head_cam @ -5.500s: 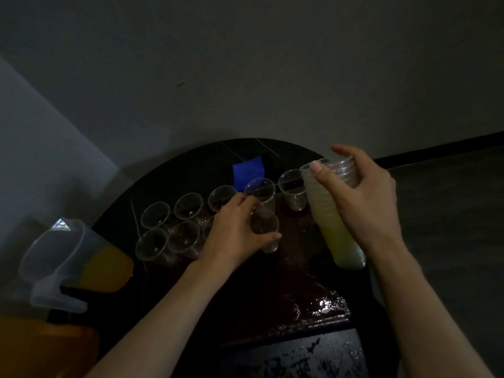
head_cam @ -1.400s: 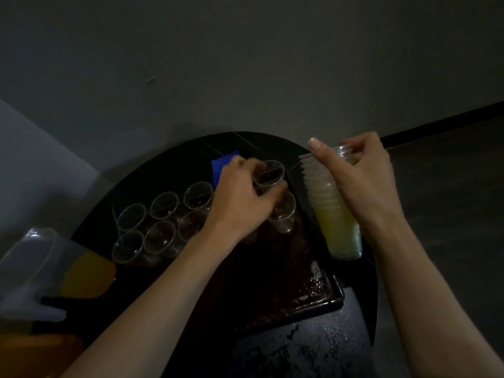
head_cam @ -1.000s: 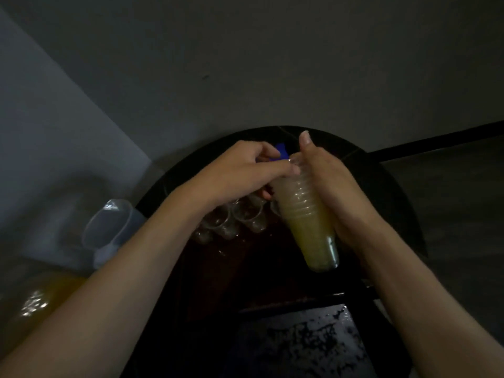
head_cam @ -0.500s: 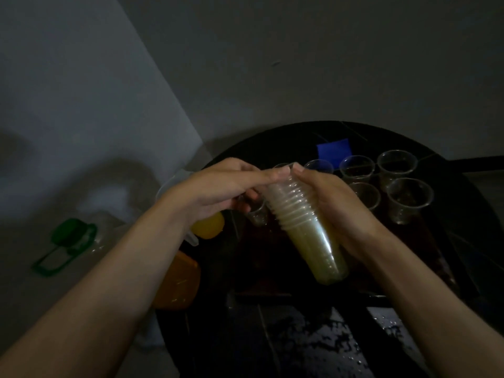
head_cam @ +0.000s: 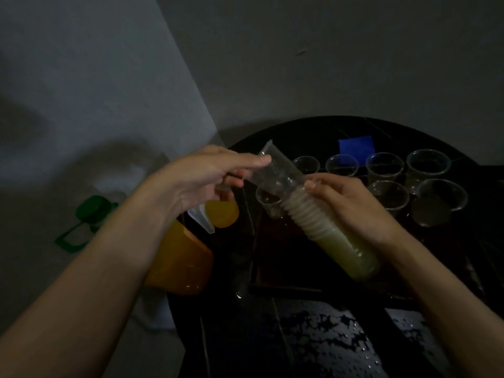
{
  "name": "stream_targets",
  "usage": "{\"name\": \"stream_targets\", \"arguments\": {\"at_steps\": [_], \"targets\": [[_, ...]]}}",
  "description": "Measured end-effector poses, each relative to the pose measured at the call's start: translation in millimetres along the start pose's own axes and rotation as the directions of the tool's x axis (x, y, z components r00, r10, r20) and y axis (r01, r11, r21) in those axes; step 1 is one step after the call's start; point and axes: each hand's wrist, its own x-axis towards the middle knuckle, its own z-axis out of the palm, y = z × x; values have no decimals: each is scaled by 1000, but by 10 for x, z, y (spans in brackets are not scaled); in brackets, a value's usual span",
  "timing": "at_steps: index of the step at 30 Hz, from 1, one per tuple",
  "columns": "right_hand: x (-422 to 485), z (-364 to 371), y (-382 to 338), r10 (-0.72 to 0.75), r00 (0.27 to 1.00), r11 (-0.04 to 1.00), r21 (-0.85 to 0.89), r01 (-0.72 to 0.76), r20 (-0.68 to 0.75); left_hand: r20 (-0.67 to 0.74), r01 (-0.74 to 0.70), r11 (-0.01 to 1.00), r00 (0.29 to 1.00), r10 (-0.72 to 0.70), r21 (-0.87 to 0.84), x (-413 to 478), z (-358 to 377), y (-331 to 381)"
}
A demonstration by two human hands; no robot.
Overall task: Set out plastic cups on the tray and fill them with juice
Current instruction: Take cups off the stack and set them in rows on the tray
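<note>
1. Half a second ago our left hand was only meeting the stack. Now the top cup has slid partway out, so another cup is nearly ready for the tray.
2. Our left hand pinches that cup near its rim, and our right hand grips the tilted stack, both above the tray.

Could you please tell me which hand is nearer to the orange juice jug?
Left. The left hand sits just above the juice jug, pinching the top cup; the right hand grips the cup stack further right.
</note>
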Motion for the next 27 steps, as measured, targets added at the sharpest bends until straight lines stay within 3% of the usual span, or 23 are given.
{"name": "stream_targets", "arguments": {"at_steps": [3, 6, 12, 19, 27], "targets": [[-13, -149, 1, 12, 1000, 1000, -27, -13, -21, -134, -14, 1000, 991, 12, -14, -110, -84, -23], [-55, -254, -13, 25, 997, 999, 37, -22, -72, -228, 8, 993, 974, 19, 116, -164, -26, -143], [-86, -323, -19, 26, 986, 992, 123, -6, -163, -259, 72, 965, 966, -4, 252, 23, 477, -633], [-78, -364, -5, 28, 982, 990, 139, -2, -189, -395, 87, 824, 902, 173, 559, 356, 836, -1079], [-83, -400, 6, 42, 975, 989, 149, -9, -220, -464, 129, 827, 869, 171, 547, 544, 927, -1230]]}}
